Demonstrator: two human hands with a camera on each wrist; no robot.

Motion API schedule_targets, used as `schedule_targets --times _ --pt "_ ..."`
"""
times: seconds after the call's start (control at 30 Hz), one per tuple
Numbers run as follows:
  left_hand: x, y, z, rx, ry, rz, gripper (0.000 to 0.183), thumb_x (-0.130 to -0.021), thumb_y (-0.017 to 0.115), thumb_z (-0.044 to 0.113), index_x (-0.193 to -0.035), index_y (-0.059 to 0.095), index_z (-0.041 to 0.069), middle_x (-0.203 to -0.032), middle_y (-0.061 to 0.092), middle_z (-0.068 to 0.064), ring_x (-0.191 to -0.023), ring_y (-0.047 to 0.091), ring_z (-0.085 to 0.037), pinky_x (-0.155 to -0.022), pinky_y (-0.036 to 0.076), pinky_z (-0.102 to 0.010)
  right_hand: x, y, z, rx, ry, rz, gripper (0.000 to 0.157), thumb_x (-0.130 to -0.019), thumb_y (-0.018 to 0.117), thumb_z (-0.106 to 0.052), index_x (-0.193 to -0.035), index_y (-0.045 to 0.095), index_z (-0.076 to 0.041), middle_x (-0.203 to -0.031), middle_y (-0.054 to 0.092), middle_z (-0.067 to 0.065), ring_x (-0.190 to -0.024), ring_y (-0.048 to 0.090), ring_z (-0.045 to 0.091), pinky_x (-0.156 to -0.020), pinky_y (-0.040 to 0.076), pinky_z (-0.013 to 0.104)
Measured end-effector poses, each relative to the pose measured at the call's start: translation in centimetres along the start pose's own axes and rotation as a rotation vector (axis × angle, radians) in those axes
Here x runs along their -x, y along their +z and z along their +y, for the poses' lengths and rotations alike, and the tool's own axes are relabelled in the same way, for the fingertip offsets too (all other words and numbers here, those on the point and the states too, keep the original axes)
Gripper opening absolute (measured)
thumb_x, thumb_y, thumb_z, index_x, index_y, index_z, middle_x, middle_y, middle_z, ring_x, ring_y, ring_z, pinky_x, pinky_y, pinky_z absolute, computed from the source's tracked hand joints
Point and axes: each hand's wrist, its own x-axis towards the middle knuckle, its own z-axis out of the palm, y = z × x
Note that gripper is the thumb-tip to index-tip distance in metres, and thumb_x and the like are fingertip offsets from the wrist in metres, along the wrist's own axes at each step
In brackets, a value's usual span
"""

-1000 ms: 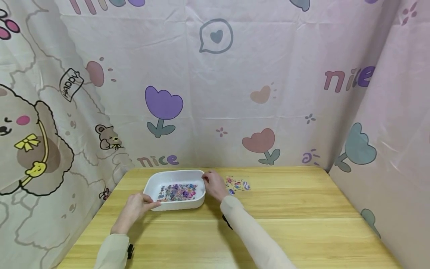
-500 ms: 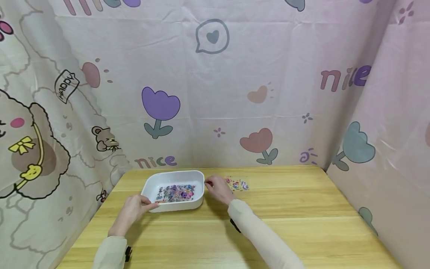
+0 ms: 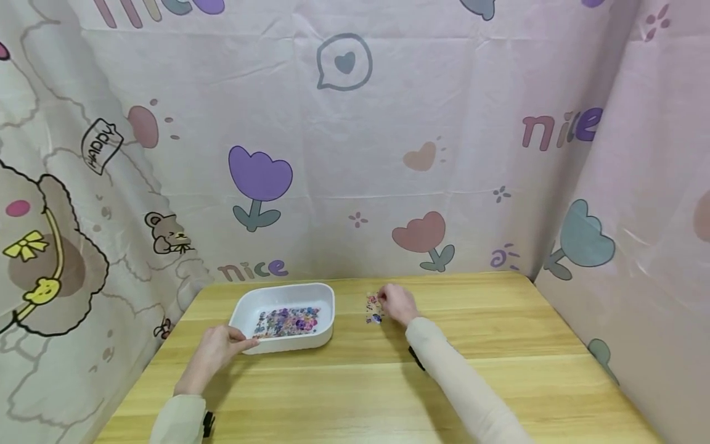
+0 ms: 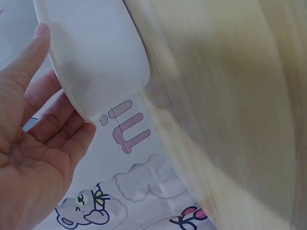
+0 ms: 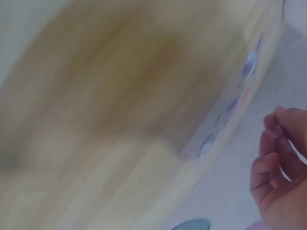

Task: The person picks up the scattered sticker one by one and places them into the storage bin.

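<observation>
A white plastic tub point(image 3: 327, 336) stands on the table at left, its floor covered with small multicoloured flower-like pieces point(image 3: 288, 322). My left hand point(image 3: 216, 348) grips its near left corner; in the left wrist view, the thumb lies over the rim of the tub point(image 4: 96, 48) and the fingers curl beneath. To the right of the tub, my right hand point(image 3: 398, 302) is over a small patch of colourful flower stickers point(image 3: 374, 318), partly covering it. In the right wrist view, the right hand point(image 5: 280, 167) has curled fingers with thumb and index tips together; nothing shows between them.
A light wooden table point(image 3: 355, 394) spreads out in front. Behind it hangs a printed curtain point(image 3: 344, 148) with flowers and hearts, which also runs down both sides. The right wrist view is blurred.
My right hand has moved from the tub's right end rightward to the flower patch. The left hand keeps its grip on the tub's corner. The head view has shifted slightly.
</observation>
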Motion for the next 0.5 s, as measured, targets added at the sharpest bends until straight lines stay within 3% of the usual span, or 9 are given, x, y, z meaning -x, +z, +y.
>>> schedule_targets --times 0.17,0.37,0.5 --pt "0.2 -0.1 -0.1 -0.008 0.019 0.024 0.028 -0.080 0.078 0.041 -0.079 0.077 0.013 -0.084 0.072 -0.004 -0.078 0.062 -0.017 -0.075 0.055 -0.042 0.0 -0.6 2.1 0.055 0.097 -0.039 0.012 -0.087 0.068 -0.005 -0.096 0.076 -0.008 -0.098 0.074 0.008 -0.090 0.067 0.025 -0.082 0.056 0.043" --pt "0.2 0.0 -0.1 -0.011 0.018 0.019 0.030 -0.080 0.078 0.042 -0.080 0.077 0.012 -0.084 0.073 -0.004 -0.077 0.063 -0.017 -0.074 0.055 -0.042 0.3 -0.6 3.4 0.068 0.107 -0.073 0.020 -0.090 0.066 -0.008 -0.108 0.073 -0.003 -0.110 0.072 0.015 -0.103 0.066 0.032 -0.090 0.054 0.047" --pt "0.2 0.0 0.0 -0.012 0.018 0.013 0.030 -0.080 0.078 0.043 -0.080 0.076 0.013 -0.083 0.073 -0.003 -0.078 0.064 -0.018 -0.074 0.055 -0.043 0.4 -0.5 4.0 0.076 0.119 -0.077 0.019 -0.093 0.066 -0.013 -0.109 0.071 -0.003 -0.109 0.071 0.016 -0.105 0.062 0.035 -0.092 0.051 0.051"
